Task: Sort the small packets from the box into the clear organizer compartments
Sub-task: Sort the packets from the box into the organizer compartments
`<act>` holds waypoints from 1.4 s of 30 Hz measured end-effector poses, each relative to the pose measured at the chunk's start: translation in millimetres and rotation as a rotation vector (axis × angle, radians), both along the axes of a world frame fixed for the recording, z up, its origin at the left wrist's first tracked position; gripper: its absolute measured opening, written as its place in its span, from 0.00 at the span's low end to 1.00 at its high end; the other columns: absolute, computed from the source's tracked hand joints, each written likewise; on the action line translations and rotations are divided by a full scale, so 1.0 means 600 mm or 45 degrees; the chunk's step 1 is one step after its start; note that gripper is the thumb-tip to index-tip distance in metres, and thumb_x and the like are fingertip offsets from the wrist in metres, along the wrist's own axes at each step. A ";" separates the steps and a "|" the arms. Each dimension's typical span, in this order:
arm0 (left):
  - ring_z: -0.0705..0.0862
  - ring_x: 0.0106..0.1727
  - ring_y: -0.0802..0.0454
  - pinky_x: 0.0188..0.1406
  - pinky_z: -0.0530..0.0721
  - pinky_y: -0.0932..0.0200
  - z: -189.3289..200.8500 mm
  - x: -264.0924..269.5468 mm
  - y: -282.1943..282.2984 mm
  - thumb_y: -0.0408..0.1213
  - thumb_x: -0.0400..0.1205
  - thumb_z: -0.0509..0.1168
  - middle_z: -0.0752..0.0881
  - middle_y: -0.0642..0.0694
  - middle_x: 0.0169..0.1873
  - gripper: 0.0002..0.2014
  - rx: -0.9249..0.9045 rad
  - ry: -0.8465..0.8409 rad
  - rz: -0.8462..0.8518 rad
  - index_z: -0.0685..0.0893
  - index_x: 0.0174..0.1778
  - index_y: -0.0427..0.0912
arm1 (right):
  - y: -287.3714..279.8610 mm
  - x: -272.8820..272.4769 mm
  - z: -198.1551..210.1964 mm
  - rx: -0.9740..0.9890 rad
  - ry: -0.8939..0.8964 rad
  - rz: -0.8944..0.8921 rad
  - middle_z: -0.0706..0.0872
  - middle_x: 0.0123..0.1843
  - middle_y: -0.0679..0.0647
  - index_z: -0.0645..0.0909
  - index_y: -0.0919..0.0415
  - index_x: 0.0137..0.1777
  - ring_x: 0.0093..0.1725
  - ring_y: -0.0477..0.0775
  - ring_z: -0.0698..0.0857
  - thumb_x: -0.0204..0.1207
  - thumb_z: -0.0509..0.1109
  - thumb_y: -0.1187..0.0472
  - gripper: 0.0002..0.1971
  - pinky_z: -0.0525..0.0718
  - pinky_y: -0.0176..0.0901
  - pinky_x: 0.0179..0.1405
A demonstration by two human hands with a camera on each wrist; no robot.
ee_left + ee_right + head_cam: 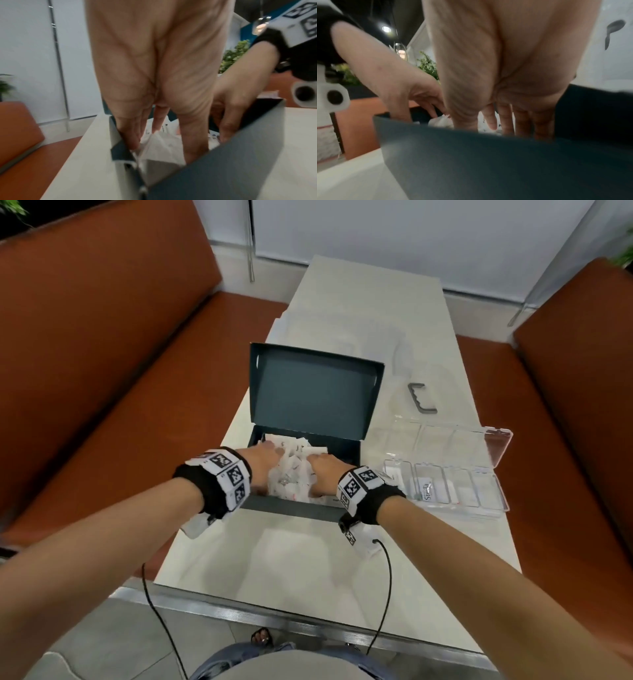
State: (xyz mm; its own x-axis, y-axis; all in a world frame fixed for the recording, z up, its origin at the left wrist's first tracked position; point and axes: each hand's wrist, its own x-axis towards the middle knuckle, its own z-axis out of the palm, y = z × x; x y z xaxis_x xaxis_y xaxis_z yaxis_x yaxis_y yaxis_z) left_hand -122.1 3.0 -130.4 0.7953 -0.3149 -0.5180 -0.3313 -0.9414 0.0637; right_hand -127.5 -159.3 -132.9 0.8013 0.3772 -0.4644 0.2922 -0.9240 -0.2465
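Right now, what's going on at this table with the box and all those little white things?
A person is standing at a pale table, with both hands down in an open dark teal cardboard box full of small white paper packets. The left hand and right hand are spread over the pile, fingers fairly straight, apparently rummaging. Beside the box lies an open clear plastic organizer; a few packets already sit in its near compartments, so sorting has barely begun.

It looked like a café or lounge booth. Orange upholstered benches (pixel 102 344) flanked a narrow white table (pixel 342 542). Potted greenery (pixel 235 56) stood nearby.
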 end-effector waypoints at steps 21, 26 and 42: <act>0.72 0.60 0.39 0.55 0.79 0.49 -0.029 -0.024 0.021 0.24 0.78 0.69 0.69 0.40 0.63 0.18 -0.206 -0.264 -0.237 0.82 0.62 0.43 | 0.019 -0.015 -0.041 0.260 -0.047 -0.379 0.80 0.67 0.60 0.73 0.59 0.72 0.67 0.61 0.78 0.72 0.77 0.61 0.29 0.79 0.54 0.65; 0.75 0.63 0.42 0.52 0.75 0.52 -0.026 -0.021 0.023 0.28 0.80 0.68 0.77 0.44 0.61 0.16 -0.200 -0.229 -0.227 0.85 0.61 0.49 | 0.006 -0.021 -0.036 0.338 -0.121 -0.388 0.83 0.62 0.61 0.79 0.63 0.64 0.62 0.61 0.81 0.75 0.73 0.65 0.17 0.77 0.43 0.55; 0.79 0.59 0.45 0.57 0.71 0.51 0.025 -0.024 0.043 0.34 0.82 0.66 0.83 0.47 0.58 0.14 0.302 -0.423 -0.558 0.83 0.62 0.49 | -0.022 -0.038 0.013 0.416 -0.410 -0.415 0.81 0.53 0.57 0.84 0.56 0.57 0.48 0.54 0.81 0.77 0.71 0.61 0.09 0.79 0.41 0.52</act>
State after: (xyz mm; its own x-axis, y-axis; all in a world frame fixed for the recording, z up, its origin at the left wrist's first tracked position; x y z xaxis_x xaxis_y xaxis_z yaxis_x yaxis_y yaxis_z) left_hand -136.5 28.8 -115.2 0.7489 -0.5564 -0.3601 -0.6581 -0.6883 -0.3053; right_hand -150.5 -172.5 -125.1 0.9824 0.1695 -0.0780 0.1119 -0.8697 -0.4807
